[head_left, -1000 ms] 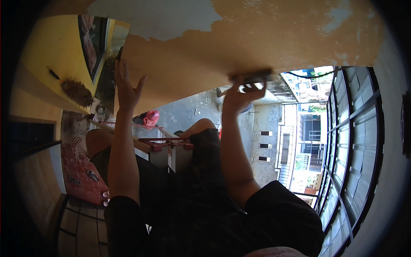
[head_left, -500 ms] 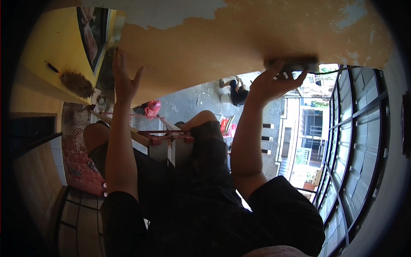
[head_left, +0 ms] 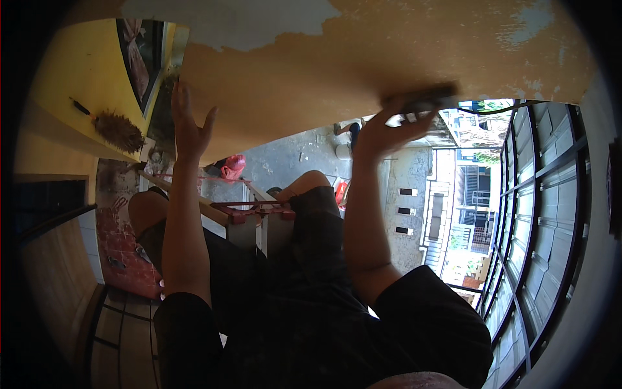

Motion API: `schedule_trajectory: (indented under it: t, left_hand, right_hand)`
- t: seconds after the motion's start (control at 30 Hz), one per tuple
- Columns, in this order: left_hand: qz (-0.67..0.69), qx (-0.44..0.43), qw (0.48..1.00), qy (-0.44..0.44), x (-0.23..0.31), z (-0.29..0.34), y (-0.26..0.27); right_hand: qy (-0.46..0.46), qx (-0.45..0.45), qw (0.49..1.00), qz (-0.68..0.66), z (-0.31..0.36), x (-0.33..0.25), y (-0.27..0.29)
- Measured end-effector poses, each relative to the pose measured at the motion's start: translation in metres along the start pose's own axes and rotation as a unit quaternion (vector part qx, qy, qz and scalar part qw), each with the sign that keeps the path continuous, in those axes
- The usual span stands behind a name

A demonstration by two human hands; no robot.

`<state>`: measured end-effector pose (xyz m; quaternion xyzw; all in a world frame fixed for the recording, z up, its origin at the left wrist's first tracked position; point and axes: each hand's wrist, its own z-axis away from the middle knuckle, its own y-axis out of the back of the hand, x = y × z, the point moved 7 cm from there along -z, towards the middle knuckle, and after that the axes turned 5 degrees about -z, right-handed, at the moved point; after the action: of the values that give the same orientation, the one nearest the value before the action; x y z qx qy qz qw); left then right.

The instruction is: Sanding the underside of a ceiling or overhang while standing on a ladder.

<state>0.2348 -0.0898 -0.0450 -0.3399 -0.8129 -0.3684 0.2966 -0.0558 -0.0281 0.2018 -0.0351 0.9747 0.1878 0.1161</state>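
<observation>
Right hand [head_left: 382, 129] grips a dark flat sanding block [head_left: 420, 98], fingers curled under it, arm raised, pressing it against the peeling orange ceiling [head_left: 291, 71]. Left hand [head_left: 189, 126] open, fingers spread, palm near the ceiling, well left of the block, holding nothing.

- right hand [head_left: 382, 129] raised, gripping a dark flat scraper [head_left: 420, 98] pressed against the orange ceiling [head_left: 311, 71]
- left hand [head_left: 189, 123] raised, fingers spread, palm against the same surface
- white patch [head_left: 227, 23] of bare paint above the left hand
- red ladder top [head_left: 253, 209] between the person's knees
- window grille [head_left: 538, 214] at right
</observation>
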Motion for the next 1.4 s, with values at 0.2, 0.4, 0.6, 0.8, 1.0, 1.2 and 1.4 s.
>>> schedule_trajectory:
  t: [0.2, 0.4, 0.6, 0.8, 1.0, 1.2, 1.4]
  left_hand:
    - [0.008, 0.002, 1.000, 0.000, -0.004, 0.007, -0.008]
    - [0.022, -0.016, 0.999, 0.018, -0.001, 0.004, -0.001]
    - [0.011, -0.007, 1.000, 0.006, -0.001, 0.009, -0.006]
    - [-0.039, 0.034, 0.999, 0.005, 0.020, -0.001, 0.007]
    - [0.133, -0.004, 0.990, -0.052, 0.109, 0.012, -0.001]
    - [0.269, -0.082, 0.959, -0.041, 0.172, 0.029, -0.003]
    - [0.331, -0.094, 0.938, 0.038, 0.162, 0.027, -0.003]
  right_hand:
    - [0.019, -0.030, 0.999, -0.015, 0.074, 0.008, -0.031]
    - [0.033, -0.012, 0.999, 0.012, 0.020, -0.011, -0.014]
    - [0.011, -0.174, 0.981, -0.088, 0.157, -0.006, -0.039]
    - [-0.050, -0.243, 0.953, -0.172, 0.168, -0.023, -0.027]
    - [-0.050, -0.214, 0.953, -0.210, 0.153, -0.035, -0.018]
    - [0.001, -0.184, 0.958, -0.220, 0.150, -0.038, -0.006]
    - [0.021, -0.210, 0.947, -0.242, 0.141, -0.046, 0.004]
